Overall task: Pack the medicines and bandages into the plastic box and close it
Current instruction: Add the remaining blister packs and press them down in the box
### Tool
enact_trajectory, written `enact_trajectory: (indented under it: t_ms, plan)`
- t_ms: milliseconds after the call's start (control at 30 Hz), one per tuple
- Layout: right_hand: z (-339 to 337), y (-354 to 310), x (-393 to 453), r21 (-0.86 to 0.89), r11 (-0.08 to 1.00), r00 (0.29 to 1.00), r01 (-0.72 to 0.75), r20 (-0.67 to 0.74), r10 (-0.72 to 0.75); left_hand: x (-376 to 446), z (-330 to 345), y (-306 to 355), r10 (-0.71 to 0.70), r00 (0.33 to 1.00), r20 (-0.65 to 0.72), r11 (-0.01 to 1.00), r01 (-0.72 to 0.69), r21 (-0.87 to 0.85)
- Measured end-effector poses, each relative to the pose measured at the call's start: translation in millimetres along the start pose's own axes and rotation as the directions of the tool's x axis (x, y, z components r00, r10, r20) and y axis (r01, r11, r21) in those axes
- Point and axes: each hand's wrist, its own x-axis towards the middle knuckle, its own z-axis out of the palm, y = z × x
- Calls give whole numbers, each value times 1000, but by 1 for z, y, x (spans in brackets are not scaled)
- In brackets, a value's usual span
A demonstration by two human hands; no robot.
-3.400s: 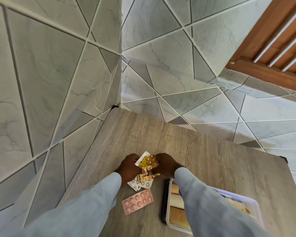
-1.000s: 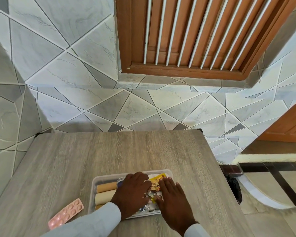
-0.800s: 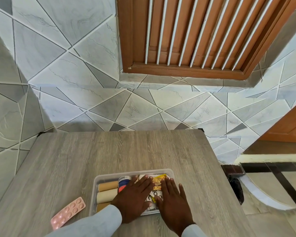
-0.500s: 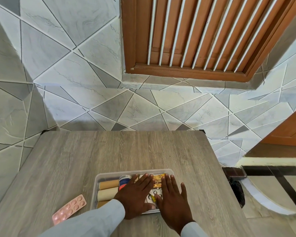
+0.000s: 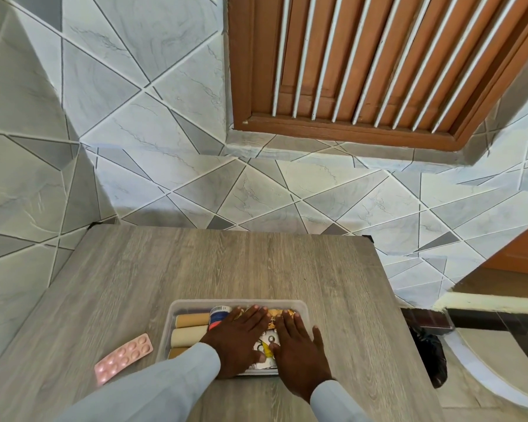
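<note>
A: Plastic box sits at six o'clock on the desk. What changed?

B: A second ago the left hand had its fingers curled on the sachets; now both it and the right hand lie flat, grip released, pressing the packets down beside the bandage rolls.

A: Ready to close?

B: Likely not. The pink blister pack lies outside, at eight o'clock.

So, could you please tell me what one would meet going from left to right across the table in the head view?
pink blister pack → bandage rolls at the left end of the plastic box → left hand → right hand, both flat on the medicine packets.
</note>
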Motion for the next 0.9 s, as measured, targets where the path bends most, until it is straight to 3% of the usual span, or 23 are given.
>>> enact_trajectory:
  t_ms: [200,333,467,533,633,733,800,900]
  plan:
    - [-7,3,-7,77,997,996,20,-92,-13,-7,-10,2,15,995,-96,1000,-16,-4]
    - [-18,-3,-7,77,997,989,32,-148,-21,-16,-7,-13,-56,964,-261,997,42,-60]
    - [-31,-17,2,90,995,977,42,-214,-22,-48,-4,-54,-226,812,-538,968,126,-217]
    - [-37,-34,8,108,991,964,81,-260,-50,-74,1,-83,-423,723,-546,894,233,-383]
    - [-35,-81,18,116,978,921,176,-370,-122,-120,21,-138,-665,674,-322,718,459,-524]
    - [-26,-137,24,73,947,846,312,-475,-243,-157,40,-175,-705,708,-47,600,560,-571]
    - [-16,-177,26,25,925,831,380,-448,-329,-171,50,-185,-646,762,57,629,573,-526]
    - [7,-225,30,-10,893,845,451,-318,-430,-177,66,-190,-592,803,70,726,569,-387]
